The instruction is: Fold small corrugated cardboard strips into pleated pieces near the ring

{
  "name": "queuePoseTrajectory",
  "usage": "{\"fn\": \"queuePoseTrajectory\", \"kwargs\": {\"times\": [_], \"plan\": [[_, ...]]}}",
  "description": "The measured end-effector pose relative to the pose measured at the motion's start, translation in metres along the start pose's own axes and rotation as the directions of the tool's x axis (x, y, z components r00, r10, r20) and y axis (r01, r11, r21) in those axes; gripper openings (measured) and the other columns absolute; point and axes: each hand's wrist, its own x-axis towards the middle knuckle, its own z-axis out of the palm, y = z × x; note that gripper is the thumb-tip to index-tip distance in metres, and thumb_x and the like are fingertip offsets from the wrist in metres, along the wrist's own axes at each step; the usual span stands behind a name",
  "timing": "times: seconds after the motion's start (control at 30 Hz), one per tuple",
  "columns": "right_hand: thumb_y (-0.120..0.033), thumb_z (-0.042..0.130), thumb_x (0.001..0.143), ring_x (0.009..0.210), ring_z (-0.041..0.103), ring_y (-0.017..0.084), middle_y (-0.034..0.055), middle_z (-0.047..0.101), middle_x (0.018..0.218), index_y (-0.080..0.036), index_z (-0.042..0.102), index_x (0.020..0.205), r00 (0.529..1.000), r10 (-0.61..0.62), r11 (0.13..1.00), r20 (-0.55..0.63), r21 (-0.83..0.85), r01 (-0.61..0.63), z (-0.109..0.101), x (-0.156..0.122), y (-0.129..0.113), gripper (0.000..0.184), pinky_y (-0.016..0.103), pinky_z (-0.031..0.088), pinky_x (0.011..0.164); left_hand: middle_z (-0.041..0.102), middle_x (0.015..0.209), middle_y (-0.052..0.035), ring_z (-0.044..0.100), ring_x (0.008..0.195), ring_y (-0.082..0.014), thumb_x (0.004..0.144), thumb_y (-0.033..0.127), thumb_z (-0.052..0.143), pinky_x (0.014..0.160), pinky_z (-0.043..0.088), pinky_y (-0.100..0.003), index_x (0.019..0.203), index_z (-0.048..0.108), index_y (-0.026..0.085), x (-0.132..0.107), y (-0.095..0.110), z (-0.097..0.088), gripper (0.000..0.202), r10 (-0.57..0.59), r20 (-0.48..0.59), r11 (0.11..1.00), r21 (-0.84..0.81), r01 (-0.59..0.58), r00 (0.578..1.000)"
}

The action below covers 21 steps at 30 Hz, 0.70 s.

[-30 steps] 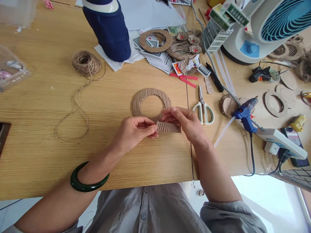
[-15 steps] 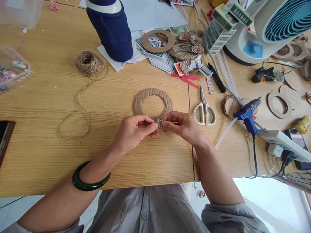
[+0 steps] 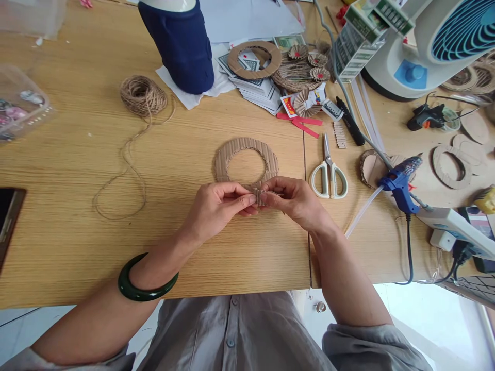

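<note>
My left hand [image 3: 218,206] and my right hand [image 3: 296,198] meet at the middle of the wooden table [image 3: 77,216]. Both pinch a small strip of corrugated cardboard [image 3: 262,195], which is folded up between the fingertips and mostly hidden. A dark green bangle [image 3: 145,282] sits on my left wrist. Just beyond the fingers a corrugated cardboard ring [image 3: 246,157] lies flat on the table.
White-handled scissors [image 3: 328,172] and a blue glue gun [image 3: 400,178] lie to the right. A ball of jute twine [image 3: 141,95] trails a loop at left. A navy bottle [image 3: 181,44], playing cards [image 3: 259,87], a fan [image 3: 429,46] and cardboard cut-outs [image 3: 450,165] crowd the back.
The cardboard strip was stretched out long under my right hand; it is now bunched into a short folded piece and my hands have drawn close together.
</note>
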Motion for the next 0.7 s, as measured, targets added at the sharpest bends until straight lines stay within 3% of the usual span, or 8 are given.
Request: {"fn": "queuePoseTrajectory", "kwargs": {"times": [0.33, 0.7], "plan": [[-0.034, 0.076, 0.079, 0.061, 0.048, 0.009, -0.0030, 0.060, 0.069, -0.017, 0.065, 0.084, 1.000, -0.021, 0.990, -0.019, -0.138, 0.018, 0.0014, 0.0011, 0.0030, 0.022, 0.025, 0.035, 0.057, 0.079, 0.076, -0.0047, 0.077, 0.071, -0.0196, 0.082, 0.035, 0.078, 0.070, 0.065, -0.030, 0.081, 0.074, 0.017, -0.0029, 0.0023, 0.0017, 0.019, -0.026, 0.006, 0.998, 0.061, 0.025, 1.000], [-0.041, 0.083, 0.074, 0.065, 0.056, 0.010, -0.0016, 0.063, 0.072, -0.017, 0.065, 0.083, 1.000, 0.022, 0.999, -0.021, -0.030, -0.023, 0.0022, 0.0017, 0.0036, 0.031, 0.025, 0.044, 0.061, 0.080, 0.079, -0.0036, 0.078, 0.073, -0.0179, 0.084, 0.028, 0.075, 0.073, 0.065, -0.027, 0.083, 0.075, 0.016, -0.0040, 0.0033, 0.0018, 0.012, 0.012, 0.025, 0.998, 0.058, -0.014, 1.000]]}}
